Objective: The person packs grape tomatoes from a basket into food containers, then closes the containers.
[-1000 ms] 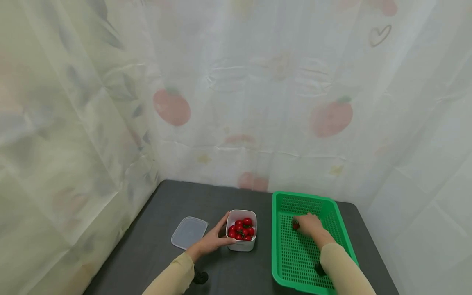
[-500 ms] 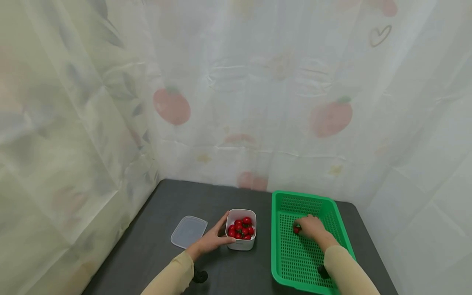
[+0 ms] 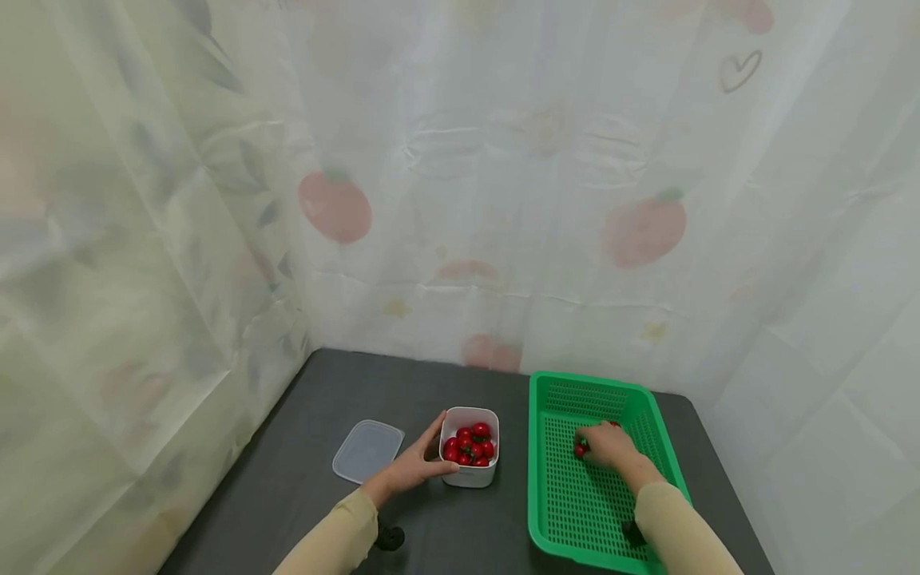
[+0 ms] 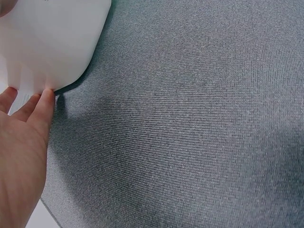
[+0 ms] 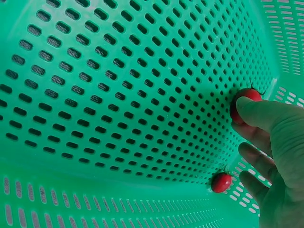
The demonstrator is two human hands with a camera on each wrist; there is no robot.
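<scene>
A white square container (image 3: 469, 477) stands on the table with several red cherry tomatoes (image 3: 472, 449) inside. My left hand (image 3: 411, 465) grips its near left side, thumb on the front wall and fingers round the left; in the left wrist view the fingertips of this hand (image 4: 23, 142) touch the white wall. Inside a green slotted basket (image 3: 535, 471), my right hand (image 3: 609, 447) pinches a cherry tomato (image 5: 251, 96) between thumb and forefinger, close to the basket floor. Another cherry tomato (image 5: 221, 182) lies in the basket by the wall, near the other fingers.
A translucent lid (image 3: 368, 452) lies flat on the dark grey table (image 3: 402, 383) left of the container. Patterned curtains (image 3: 467, 200) hang behind the table and at both sides. The basket's raised rim surrounds my right hand.
My right hand has shifted slightly right and nearer within the basket, with the tomato at its fingertips showing more clearly. My left hand and the container stay in place.
</scene>
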